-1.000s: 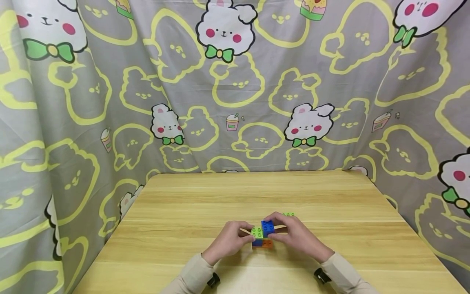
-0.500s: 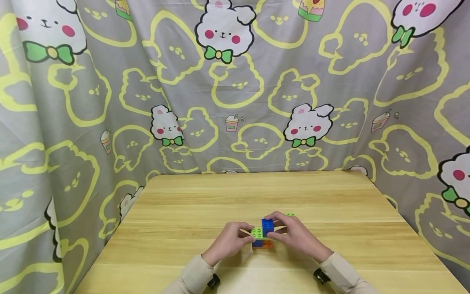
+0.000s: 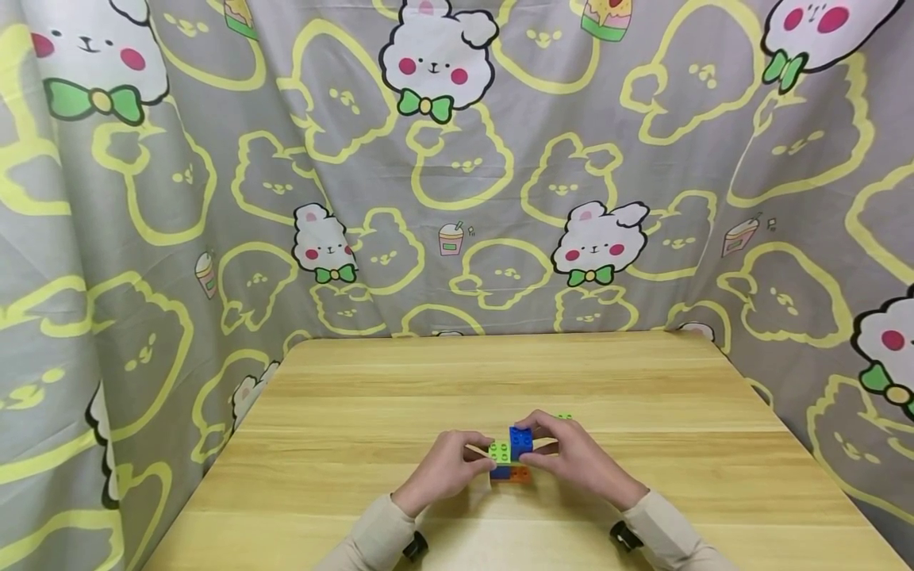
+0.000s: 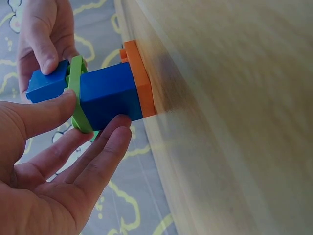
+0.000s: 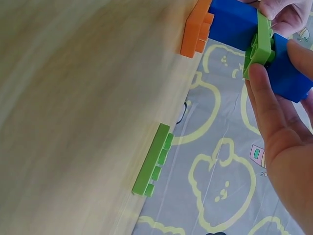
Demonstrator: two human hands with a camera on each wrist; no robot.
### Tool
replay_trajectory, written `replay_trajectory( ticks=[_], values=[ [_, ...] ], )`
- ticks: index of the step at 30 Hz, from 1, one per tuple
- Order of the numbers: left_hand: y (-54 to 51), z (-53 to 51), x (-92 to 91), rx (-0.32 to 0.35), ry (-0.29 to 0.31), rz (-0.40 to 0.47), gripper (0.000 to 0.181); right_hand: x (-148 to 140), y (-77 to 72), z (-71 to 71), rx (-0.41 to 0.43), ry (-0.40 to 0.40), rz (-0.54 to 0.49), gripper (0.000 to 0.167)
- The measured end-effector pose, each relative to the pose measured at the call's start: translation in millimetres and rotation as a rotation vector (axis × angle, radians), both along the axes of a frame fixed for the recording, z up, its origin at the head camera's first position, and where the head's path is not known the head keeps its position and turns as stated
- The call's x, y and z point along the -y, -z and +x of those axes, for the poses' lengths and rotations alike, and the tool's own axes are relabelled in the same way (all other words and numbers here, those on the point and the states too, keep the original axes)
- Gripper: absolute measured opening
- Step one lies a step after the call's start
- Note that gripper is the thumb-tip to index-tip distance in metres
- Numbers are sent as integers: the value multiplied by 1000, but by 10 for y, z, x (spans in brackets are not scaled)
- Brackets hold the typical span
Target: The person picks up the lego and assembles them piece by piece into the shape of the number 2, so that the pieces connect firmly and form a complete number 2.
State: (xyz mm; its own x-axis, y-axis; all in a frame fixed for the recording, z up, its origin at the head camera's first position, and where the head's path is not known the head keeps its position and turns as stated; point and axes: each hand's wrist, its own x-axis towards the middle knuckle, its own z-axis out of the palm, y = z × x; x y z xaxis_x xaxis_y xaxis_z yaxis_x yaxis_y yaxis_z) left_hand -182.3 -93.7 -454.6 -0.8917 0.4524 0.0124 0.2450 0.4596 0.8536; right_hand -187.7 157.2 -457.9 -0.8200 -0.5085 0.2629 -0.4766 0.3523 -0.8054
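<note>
A small stack of toy building bricks stands on the table. At its base lies an orange plate (image 4: 140, 81), with a blue brick (image 4: 107, 95) on its left part. On top of that brick sits a light green plate (image 3: 499, 452), which sticks out to the right. My left hand (image 3: 444, 469) pinches the green plate from the left, a fingertip by the lower blue brick. With thumb and fingers my right hand (image 3: 574, 457) grips a second blue brick (image 3: 522, 444) at the green plate's right part. A narrow gap shows between them; how far the studs engage I cannot tell.
Another green plate (image 5: 152, 160) lies on the table (image 3: 343, 404) behind my right hand, studs up, mostly hidden from the head view. A grey curtain (image 3: 457, 174) with cartoon prints hangs around the table's back and sides.
The upper blue brick rose and tilted slightly in my right hand, then came down a little. My right hand shifted slightly with it; the left hand and lower stack hold nearly still.
</note>
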Motion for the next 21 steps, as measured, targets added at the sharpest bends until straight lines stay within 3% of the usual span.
replay_trajectory(
  ticks=[6, 21],
  values=[
    [2, 6, -2, 0, -2, 8, 31, -2, 0, 1, 7, -11, 1, 30],
    [1, 7, -3, 5, -1, 8, 31, -21, 72, -30, 155, -31, -109, 32]
  ],
)
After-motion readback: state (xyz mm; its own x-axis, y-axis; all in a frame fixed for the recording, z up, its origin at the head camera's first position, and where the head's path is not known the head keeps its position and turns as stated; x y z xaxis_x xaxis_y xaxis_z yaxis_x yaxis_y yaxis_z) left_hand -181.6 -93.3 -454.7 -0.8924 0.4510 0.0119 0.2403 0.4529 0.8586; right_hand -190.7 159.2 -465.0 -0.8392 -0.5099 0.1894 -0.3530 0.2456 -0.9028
